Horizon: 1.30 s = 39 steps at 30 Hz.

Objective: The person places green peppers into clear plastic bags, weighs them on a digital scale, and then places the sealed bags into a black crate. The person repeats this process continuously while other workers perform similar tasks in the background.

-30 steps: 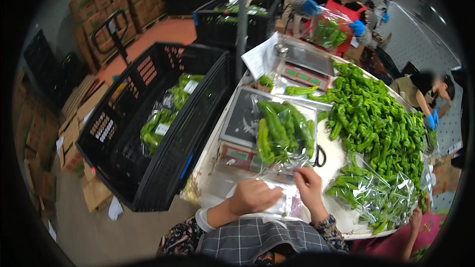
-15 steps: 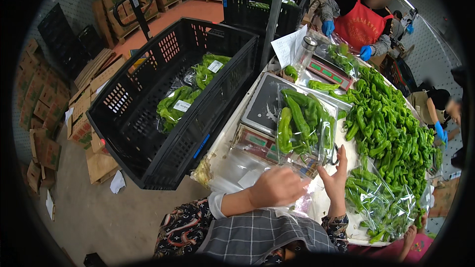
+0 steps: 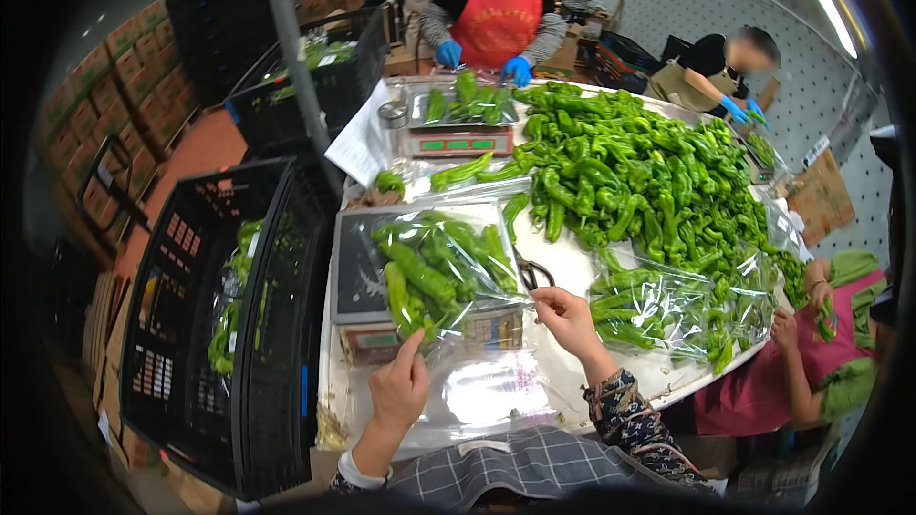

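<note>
A clear plastic bag of green peppers lies on the dark-topped scale, its near edge toward me. My left hand is at the bag's near left corner, index finger extended against the film and the other fingers curled; it appears to pinch the plastic. At the near right corner, my right hand pinches the bag's edge between thumb and fingertips. Black-handled scissors lie just beyond the right hand. Flat empty plastic bags are stacked between my forearms.
Loose green peppers heap across the table's far right, with bagged peppers nearer. A black crate holding packed bags stands left, beside a metal post. Opposite, a blue-gloved person handles peppers at another scale; others work at right.
The view has swung right. My hands, earlier close together with the left closed and blurred and the right spread, have moved apart to the bag's two near corners.
</note>
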Each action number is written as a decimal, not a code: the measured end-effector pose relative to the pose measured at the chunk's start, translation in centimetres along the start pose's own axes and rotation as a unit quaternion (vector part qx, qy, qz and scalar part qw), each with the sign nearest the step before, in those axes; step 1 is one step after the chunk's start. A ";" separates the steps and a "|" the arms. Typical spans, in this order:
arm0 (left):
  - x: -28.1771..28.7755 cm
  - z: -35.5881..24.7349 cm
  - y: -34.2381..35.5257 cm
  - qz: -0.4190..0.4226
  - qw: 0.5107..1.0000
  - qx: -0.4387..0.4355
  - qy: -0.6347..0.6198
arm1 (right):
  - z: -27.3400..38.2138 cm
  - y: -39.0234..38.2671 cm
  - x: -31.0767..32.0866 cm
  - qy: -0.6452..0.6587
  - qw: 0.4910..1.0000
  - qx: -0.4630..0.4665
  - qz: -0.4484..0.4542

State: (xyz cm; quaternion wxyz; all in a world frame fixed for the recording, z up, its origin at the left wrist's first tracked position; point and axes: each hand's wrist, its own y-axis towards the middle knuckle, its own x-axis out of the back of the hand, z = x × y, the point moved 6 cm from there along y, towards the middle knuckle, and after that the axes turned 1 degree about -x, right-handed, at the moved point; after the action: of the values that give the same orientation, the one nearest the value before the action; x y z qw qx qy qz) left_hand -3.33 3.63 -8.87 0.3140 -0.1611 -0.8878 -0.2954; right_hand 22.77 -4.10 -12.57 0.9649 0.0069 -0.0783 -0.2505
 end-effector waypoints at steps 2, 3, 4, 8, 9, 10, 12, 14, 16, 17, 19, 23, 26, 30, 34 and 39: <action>-0.5 -0.4 0.2 0.003 0.999 -0.013 -0.030 | 0.0 1.6 1.6 0.001 0.999 -0.033 0.034; -0.7 -0.3 0.2 0.006 0.999 -0.016 -0.045 | 0.6 2.5 2.5 -0.008 0.998 -0.048 0.037; -1.0 -0.3 0.2 0.010 0.998 -0.020 -0.052 | 0.1 4.1 3.7 -0.020 0.998 -0.036 0.039; -1.0 -0.4 0.3 0.025 0.998 0.000 -0.061 | -3.3 10.6 10.6 -0.278 0.948 0.046 -0.150; -0.9 -0.4 0.2 0.021 0.998 0.005 -0.061 | -3.9 12.3 11.8 -0.338 0.917 0.078 -0.199; -0.6 -0.2 0.3 0.016 0.998 0.009 -0.065 | -3.7 13.1 12.7 -0.361 0.899 0.040 -0.245; -0.3 -0.2 0.3 0.010 0.997 0.022 -0.072 | -4.3 14.8 13.3 -0.459 0.849 0.009 -0.261; -0.2 -0.3 0.5 0.013 0.997 0.029 -0.068 | -5.8 16.3 13.8 -0.507 0.836 -0.039 -0.206; -0.7 0.0 0.6 0.023 0.997 0.036 -0.060 | -8.0 17.4 14.7 -0.482 0.848 -0.043 -0.215; -0.8 0.0 0.8 0.026 0.997 0.030 -0.062 | -9.2 17.6 15.2 -0.469 0.854 -0.047 -0.221; -0.7 0.3 0.1 0.026 0.997 0.037 -0.068 | -5.6 17.1 13.7 -0.493 0.843 -0.020 -0.215; -0.8 0.0 0.1 0.031 0.996 0.037 -0.072 | -3.1 15.7 17.6 -0.523 0.776 0.083 -0.344; -0.6 -0.1 0.0 0.031 0.997 0.035 -0.066 | -6.1 14.2 21.6 -0.442 0.762 -0.039 -0.472; -0.7 0.2 -0.1 0.031 0.995 0.060 -0.071 | -13.7 12.5 23.3 -0.225 0.861 -0.122 -0.440; -0.7 0.2 0.2 0.015 0.995 0.052 -0.081 | -13.6 13.3 22.3 -0.062 0.892 0.017 -0.447; -0.4 0.1 0.5 0.005 0.997 0.027 -0.074 | 0.7 9.0 10.4 0.133 0.986 0.045 -0.088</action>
State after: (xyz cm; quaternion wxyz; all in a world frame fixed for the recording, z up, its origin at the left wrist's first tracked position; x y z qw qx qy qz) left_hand -2.78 4.04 -8.97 0.2533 -0.1785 -0.9153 -0.2573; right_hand 36.02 -1.24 -9.86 0.9395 0.0909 0.0407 -0.3278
